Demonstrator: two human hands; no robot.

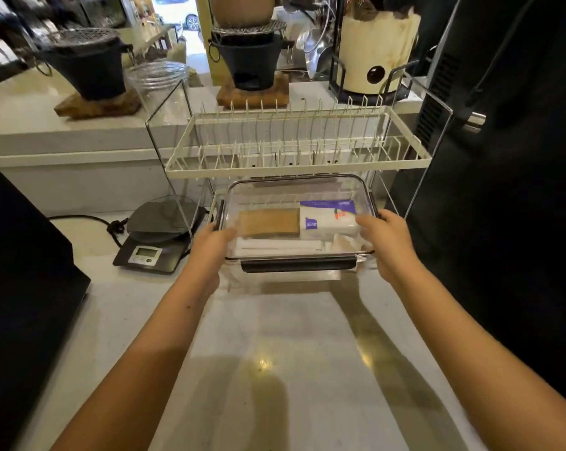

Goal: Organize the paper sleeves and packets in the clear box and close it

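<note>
both forearms reach out over the pale counter point(291, 369), which is shiny enough to throw back glare and the arms' shadows. left hand point(210, 245) grips the left end of the clear box point(294, 193), fingers curled round its near left corner right by the dark side latch. right hand point(387, 239) does the same on the right end, thumb lying on the lid edge and fingers wrapped down the side. so both hands are clamped on the box, one per end.

lid is on the box, and the long dark latch point(299, 265) along the near edge sits between the two hands. can't tell if it's snapped down all the way. through the lid you can see a brown paper sleeve point(268, 222) just inboard of the left hand, a white packet with purple print point(327, 219) touching it on the side toward the right hand, and white paper sleeves point(278, 245) lying flat along the near wall.

box sits at the lower level of a cream wire dish rack point(294, 157), whose upper tier hangs just beyond the hands. out past the left hand there's a dark digital scale point(158, 242) with its cord trailing off. further back on a raised ledge: two black stoves on wood slabs point(89, 73), a glass bowl point(158, 76), and a cream canister point(372, 50) beyond the right hand.
</note>
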